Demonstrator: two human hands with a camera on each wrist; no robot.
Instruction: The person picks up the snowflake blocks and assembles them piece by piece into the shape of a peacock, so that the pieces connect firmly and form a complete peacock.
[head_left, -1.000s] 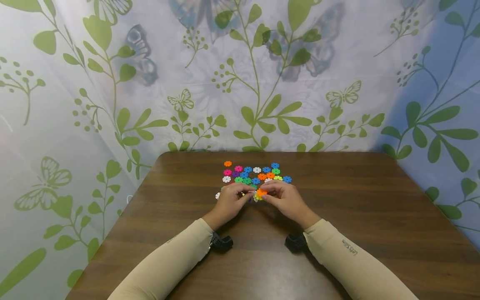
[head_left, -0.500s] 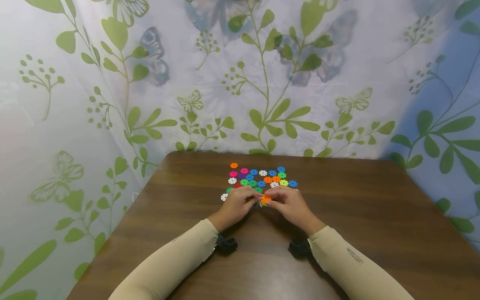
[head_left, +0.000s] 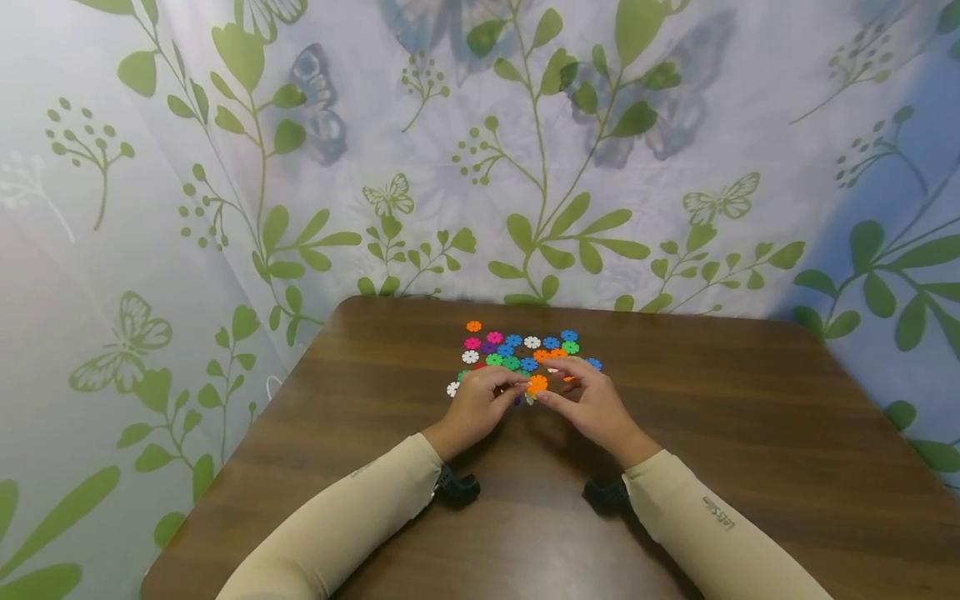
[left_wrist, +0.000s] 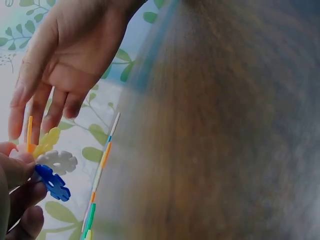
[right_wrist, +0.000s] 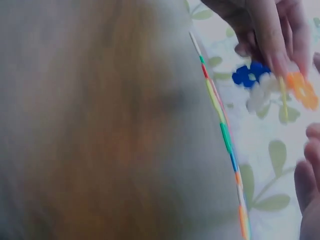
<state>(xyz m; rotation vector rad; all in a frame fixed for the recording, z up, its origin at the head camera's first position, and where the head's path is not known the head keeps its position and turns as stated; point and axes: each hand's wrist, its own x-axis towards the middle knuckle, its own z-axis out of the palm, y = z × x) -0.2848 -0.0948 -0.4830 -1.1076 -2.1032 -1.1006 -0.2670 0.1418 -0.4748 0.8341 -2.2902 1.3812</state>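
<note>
My left hand (head_left: 480, 404) pinches a small cluster of joined plastic snowflake discs above the table. In the left wrist view the cluster has a blue disc (left_wrist: 53, 183), a white disc (left_wrist: 59, 162), a yellow disc (left_wrist: 48, 141) and an orange disc (left_wrist: 30, 134) seen edge-on. The orange disc faces up toward the head camera, beside the left fingertips. My right hand (head_left: 592, 408) is just to the right of it, thumb and fingers spread apart around its edge without gripping. In the right wrist view a gap shows between the right fingers (right_wrist: 311, 155) and the cluster.
Many loose snowflake discs lie flat on the brown wooden table (head_left: 712, 417) beyond the hands, among them an orange disc (head_left: 474, 327), a pink disc (head_left: 472, 343) and a blue disc (head_left: 569, 336). A patterned curtain (head_left: 420, 150) hangs behind the table's far edge.
The right fingers have opened away from the orange disc, which they held earlier. The left hand keeps the cluster. The head view has shifted slightly.
</note>
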